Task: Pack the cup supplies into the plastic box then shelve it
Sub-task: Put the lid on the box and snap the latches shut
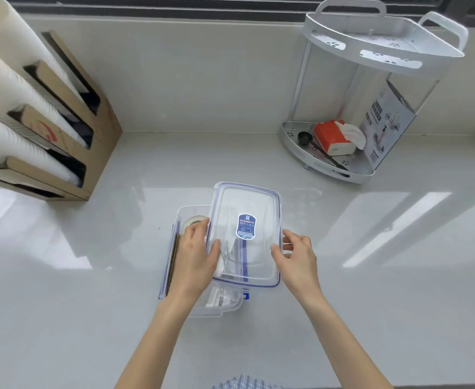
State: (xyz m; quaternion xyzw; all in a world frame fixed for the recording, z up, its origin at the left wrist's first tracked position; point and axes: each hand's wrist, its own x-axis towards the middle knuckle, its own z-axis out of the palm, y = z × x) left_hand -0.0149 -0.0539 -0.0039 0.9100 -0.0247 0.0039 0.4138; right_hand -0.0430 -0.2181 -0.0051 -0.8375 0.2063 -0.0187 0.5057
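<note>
A clear plastic box (183,220) with blue seals stands on the white counter in front of me. Inside it I see a round lid or tape roll (194,220), brown strips along the left wall and clear items lower down. The box's clear lid (244,203), with a blue label, lies skewed over the box's right part, shifted to the far right. My left hand (195,255) grips the lid's left edge. My right hand (296,255) grips its right edge.
A cardboard rack (90,108) holding stacks of white cups (15,88) stands at the left. A white two-tier corner shelf (371,51) stands at the back right; its lower tier holds a tissue pack (331,136), a black scoop and a printed carton.
</note>
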